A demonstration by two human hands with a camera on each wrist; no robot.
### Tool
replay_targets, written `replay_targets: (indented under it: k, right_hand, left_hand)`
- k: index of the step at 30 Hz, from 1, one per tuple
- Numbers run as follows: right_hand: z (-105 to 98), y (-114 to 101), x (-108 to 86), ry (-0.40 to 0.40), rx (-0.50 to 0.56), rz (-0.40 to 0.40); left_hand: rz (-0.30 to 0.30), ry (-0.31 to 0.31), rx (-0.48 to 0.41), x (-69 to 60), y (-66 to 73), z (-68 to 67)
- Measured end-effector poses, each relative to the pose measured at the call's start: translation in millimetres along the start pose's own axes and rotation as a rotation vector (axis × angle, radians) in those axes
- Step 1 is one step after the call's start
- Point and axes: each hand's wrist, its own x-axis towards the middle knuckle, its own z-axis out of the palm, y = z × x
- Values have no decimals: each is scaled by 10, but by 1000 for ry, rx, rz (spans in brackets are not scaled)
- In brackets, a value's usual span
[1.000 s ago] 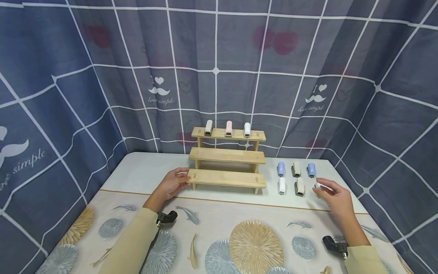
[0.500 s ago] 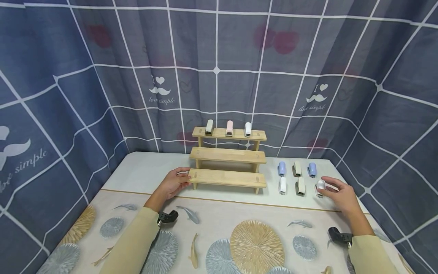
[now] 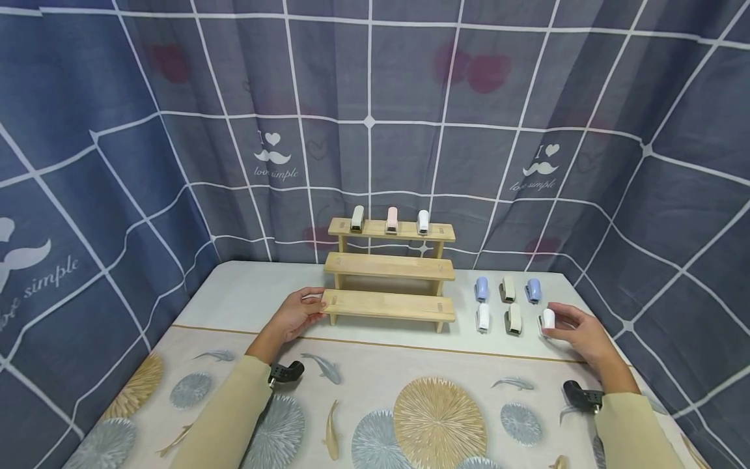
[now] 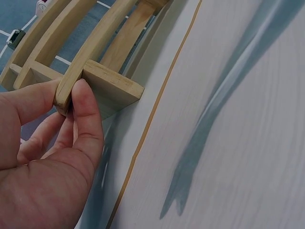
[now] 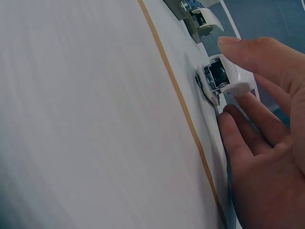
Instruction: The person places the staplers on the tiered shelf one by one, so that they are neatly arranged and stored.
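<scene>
Head view: fish-print table (image 3: 372,384), grid-pattern curtain (image 3: 328,71) on three sides. Left hand (image 3: 297,314) pinching stepped wooden stand (image 3: 387,305), 12 o'clock; right hand (image 3: 586,335) half-open around white stapler (image 3: 547,318), 2 o'clock, can't tell if gripped. Five other staplers (image 3: 513,319) at its 9–11.

White mini stapler (image 3: 547,318) comes into view at the right hand (image 3: 588,335).
Mostly covered by the fingers (image 3: 564,309) a second ago, it now shows just left of the palm, between thumb and index finger. The hand sits slightly farther right than before, and the beige sleeve (image 3: 635,430) and black wrist mount (image 3: 580,395) behind it are now farther right and forward.
</scene>
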Motion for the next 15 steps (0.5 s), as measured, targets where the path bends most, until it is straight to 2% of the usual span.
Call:
replay_targets:
  k: [10,15]
  right_hand:
    - [-31,63,19,-65,47,1]
    - [-39,57,20,-99,60,5]
  left_hand:
    - [8,-13,10,-18,11,2]
    - [-2,11,40,-11,6,12]
